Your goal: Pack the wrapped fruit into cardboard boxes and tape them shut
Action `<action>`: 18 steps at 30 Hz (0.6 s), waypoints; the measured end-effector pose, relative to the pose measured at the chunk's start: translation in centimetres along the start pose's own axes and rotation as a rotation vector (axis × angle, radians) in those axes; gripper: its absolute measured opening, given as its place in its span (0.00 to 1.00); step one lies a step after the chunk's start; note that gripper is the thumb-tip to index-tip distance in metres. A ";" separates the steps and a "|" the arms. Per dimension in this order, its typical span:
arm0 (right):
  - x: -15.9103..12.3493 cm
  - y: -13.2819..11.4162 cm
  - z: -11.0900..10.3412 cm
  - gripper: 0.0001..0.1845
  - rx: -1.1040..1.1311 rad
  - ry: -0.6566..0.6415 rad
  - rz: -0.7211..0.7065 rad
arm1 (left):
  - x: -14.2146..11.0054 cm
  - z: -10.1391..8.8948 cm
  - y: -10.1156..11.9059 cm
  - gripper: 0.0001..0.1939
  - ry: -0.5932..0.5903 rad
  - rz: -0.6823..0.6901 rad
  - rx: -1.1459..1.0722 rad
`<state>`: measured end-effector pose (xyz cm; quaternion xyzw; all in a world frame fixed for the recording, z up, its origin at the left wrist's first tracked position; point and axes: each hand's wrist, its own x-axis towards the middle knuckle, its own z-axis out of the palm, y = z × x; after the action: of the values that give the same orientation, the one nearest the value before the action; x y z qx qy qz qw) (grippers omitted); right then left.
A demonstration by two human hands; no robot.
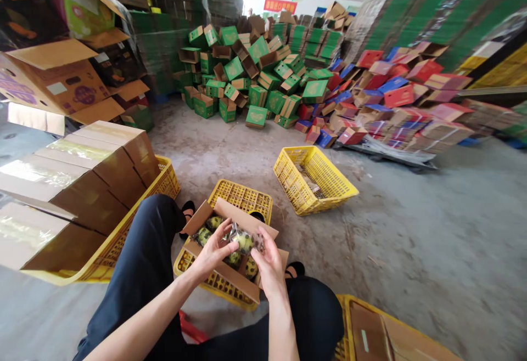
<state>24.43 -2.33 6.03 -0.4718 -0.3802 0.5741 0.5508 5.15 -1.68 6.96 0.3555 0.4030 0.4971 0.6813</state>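
Between my two hands is a green fruit in clear, dark-patterned plastic wrap (244, 241), held above an open cardboard box (236, 281). My left hand (217, 250) pinches the wrap from the left, thumb in front. From the right, my right hand (267, 258) grips the other end of the wrap. Several more wrapped green fruits (203, 235) lie inside the box, partly hidden behind my hands. Its flaps stand spread outward. The box rests on a yellow plastic crate (242, 196) between my knees, whose perforated face is upward.
A yellow basket (315, 177) with some scraps stands ahead to the right. Closed cartons (82, 169) fill a yellow crate at left; another crate with cartons (382, 333) sits at lower right. Green boxes (257, 84) and red and blue boxes (395, 95) are heaped behind.
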 end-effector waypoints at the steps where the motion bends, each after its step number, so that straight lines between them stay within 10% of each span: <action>1: 0.1 0.2 0.0 0.37 -0.004 -0.005 -0.012 | 0.0 0.0 0.0 0.44 -0.012 -0.047 -0.021; 18: -0.3 -0.8 0.7 0.41 0.062 -0.059 0.026 | 0.1 -1.1 -0.1 0.28 -0.080 -0.069 -0.039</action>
<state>24.00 -2.49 7.02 -0.4423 -0.3721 0.6063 0.5462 4.25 -1.49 6.42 0.3475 0.3775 0.4665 0.7205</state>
